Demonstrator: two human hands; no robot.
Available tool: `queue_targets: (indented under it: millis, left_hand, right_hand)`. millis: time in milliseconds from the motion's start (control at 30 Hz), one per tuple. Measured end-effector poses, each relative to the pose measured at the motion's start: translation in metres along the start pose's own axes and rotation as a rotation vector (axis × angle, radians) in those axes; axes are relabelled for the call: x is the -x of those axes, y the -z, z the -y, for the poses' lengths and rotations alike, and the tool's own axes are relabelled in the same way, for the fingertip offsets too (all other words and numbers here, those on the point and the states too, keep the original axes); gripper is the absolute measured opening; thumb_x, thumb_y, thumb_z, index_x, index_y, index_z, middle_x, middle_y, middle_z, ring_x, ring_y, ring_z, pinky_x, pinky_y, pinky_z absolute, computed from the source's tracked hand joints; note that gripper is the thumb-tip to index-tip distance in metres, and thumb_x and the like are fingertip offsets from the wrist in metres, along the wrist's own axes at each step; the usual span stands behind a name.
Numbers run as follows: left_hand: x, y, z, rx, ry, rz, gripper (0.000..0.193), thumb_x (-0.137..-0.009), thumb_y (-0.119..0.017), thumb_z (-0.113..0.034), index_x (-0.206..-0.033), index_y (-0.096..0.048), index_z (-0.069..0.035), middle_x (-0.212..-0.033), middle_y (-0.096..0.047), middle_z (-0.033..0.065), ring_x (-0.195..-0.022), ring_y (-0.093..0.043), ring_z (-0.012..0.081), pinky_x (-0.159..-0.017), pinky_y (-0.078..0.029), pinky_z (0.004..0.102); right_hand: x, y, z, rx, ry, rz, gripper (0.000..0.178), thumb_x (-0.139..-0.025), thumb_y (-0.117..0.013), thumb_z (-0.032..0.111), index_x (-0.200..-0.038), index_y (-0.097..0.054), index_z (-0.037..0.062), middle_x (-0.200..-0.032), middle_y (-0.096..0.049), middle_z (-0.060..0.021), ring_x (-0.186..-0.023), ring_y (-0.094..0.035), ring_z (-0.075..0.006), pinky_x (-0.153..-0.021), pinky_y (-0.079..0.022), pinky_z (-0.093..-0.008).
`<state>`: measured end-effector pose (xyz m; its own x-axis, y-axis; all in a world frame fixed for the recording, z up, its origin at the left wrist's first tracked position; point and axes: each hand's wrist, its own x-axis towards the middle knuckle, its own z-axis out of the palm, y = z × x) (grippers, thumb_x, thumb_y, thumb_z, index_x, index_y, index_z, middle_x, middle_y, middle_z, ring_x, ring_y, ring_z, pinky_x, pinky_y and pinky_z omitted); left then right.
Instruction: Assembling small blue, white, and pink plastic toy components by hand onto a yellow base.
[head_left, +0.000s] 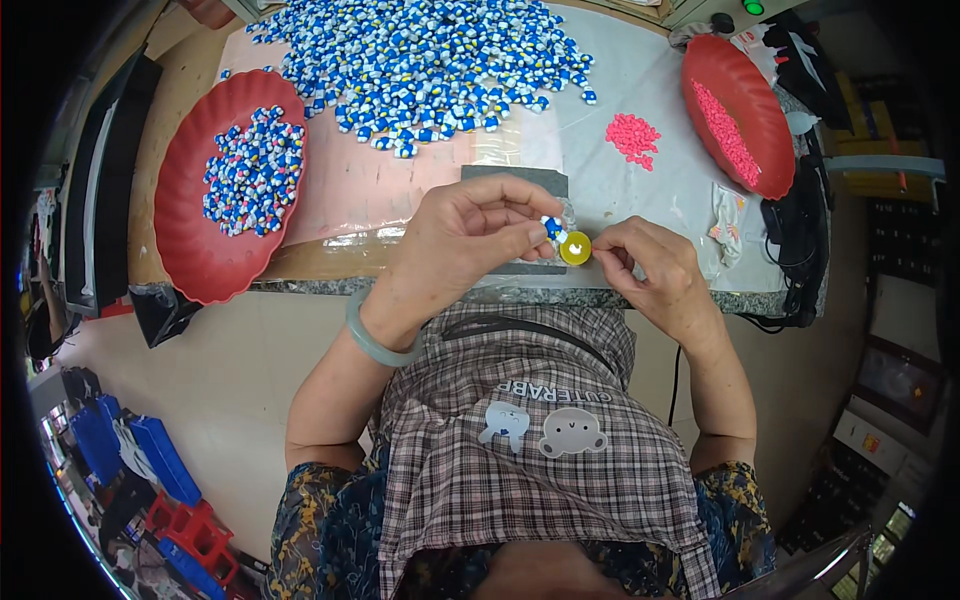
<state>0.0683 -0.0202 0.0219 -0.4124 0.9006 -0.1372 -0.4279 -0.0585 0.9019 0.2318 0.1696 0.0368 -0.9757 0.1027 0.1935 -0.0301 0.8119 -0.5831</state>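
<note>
My left hand (480, 235), with a pale green bangle at its wrist, pinches a small blue-and-white figure piece (552, 229) between thumb and fingers. Right beside that piece is a small round yellow cup (575, 249) with something bright white inside. The fingertips of my right hand (650, 262) are pinched together at the cup's right edge; whether they grip the cup or some tiny part I cannot tell. Both hands are over the table's near edge, by a dark grey mat (515, 183).
A large heap of blue-and-white pieces (420, 70) covers the far table. A red scalloped tray (185, 215) of similar pieces lies left. Loose pink pieces (632, 138) lie right, near another red tray (765, 130) holding more pink pieces. A crumpled white cloth (727, 225) lies beside my right hand.
</note>
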Motion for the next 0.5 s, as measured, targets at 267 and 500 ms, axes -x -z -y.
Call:
queue_targets:
  millis: [267, 500]
  left_hand:
    - [0.0031, 0.0002, 0.0042, 0.022, 0.006, -0.013, 0.022, -0.093, -0.066, 0.002, -0.114, -0.065, 0.006, -0.106, -0.070, 0.0109, -0.092, -0.070, 0.0149, -0.082, -0.058, 0.0254]
    - [0.0037, -0.0065, 0.0004, 0.006, 0.021, -0.015, 0.022, -0.093, -0.064, 0.004, -0.114, -0.063, 0.007, -0.107, -0.069, 0.0107, -0.093, -0.070, 0.0161, -0.084, -0.058, 0.0260]
  right_hand:
    - [-0.0037, -0.0014, 0.0028, 0.078, 0.098, 0.013, 0.018, -0.079, -0.074, -0.008, -0.092, -0.064, -0.0007, -0.085, -0.068, -0.0109, -0.068, -0.067, -0.0223, -0.056, -0.052, -0.0315]
    - [-0.0045, 0.0020, 0.0067, 0.073, 0.103, -0.019, 0.018, -0.078, -0.073, -0.009, -0.091, -0.064, -0.0004, -0.084, -0.068, -0.0107, -0.068, -0.067, -0.0212, -0.057, -0.052, -0.0308]
